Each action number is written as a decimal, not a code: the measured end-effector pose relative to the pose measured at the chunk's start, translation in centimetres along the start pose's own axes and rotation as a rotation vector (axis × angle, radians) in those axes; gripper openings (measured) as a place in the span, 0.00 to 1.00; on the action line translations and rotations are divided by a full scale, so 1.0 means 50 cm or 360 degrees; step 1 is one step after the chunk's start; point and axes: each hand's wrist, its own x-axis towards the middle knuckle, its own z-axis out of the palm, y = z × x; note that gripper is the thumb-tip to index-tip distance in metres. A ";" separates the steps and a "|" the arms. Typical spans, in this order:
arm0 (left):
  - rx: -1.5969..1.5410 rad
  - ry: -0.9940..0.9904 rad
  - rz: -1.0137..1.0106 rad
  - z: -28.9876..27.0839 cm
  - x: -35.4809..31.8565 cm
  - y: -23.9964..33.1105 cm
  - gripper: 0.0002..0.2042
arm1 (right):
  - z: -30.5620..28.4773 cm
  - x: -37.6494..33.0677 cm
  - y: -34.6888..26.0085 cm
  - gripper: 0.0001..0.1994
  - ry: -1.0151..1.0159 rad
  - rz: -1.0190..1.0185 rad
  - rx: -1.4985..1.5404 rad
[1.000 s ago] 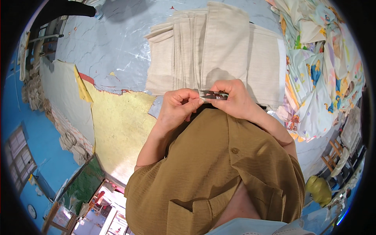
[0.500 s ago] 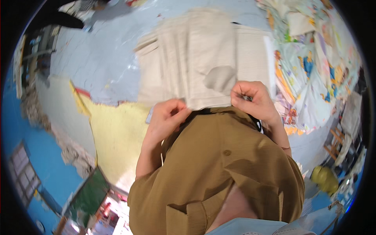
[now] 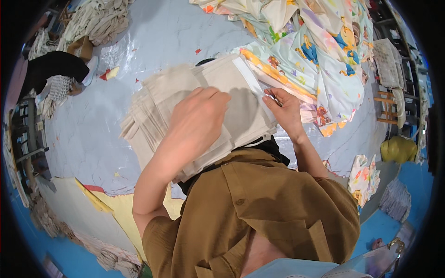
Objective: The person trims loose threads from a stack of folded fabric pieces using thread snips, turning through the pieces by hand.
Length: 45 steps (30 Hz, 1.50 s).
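At near edge of tabletop (image 3: 92, 143): beige cloth stack (image 3: 248, 123). My left hand (image 3: 197, 121) curls over it, can't tell if gripping; right hand (image 3: 286, 111) pinches dark snips (image 3: 274, 97). Probably handling layers; next needs one loose edge.

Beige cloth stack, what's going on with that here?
The person's left hand is over the beige cloth stack; whether it holds a layer is hidden. The right hand holds a small dark tool by the stack's right edge. The stack lies on a blue-grey surface, with a heap of printed fabric beyond it to the right.
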 end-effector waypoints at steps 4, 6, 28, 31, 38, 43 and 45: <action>0.0547 -0.0218 -0.0231 0.067 0.125 -0.064 0.11 | 0.019 0.030 -0.028 0.13 0.0080 -0.0022 0.0101; 0.0591 -0.0064 -0.0208 0.104 0.161 -0.128 0.11 | 0.047 0.055 -0.053 0.14 0.0013 -0.0224 0.0204; 0.0165 -0.0015 -0.0445 0.109 0.232 -0.173 0.12 | 0.024 0.214 0.009 0.10 0.0314 0.0102 -0.0087; 0.0189 -0.0239 -0.0615 0.102 0.259 -0.159 0.12 | 0.023 0.193 0.004 0.13 0.0218 0.0047 0.0059; -0.0250 -0.0028 -0.0564 0.138 0.255 -0.191 0.11 | 0.053 0.186 -0.020 0.11 0.0108 -0.0132 0.0366; -0.0521 0.0283 -0.0369 0.157 0.250 -0.188 0.07 | 0.059 0.209 -0.043 0.11 -0.0006 -0.0105 0.0541; -0.0815 0.0204 -0.0496 0.150 0.246 -0.192 0.06 | 0.051 0.204 -0.075 0.12 -0.0099 -0.0069 0.0565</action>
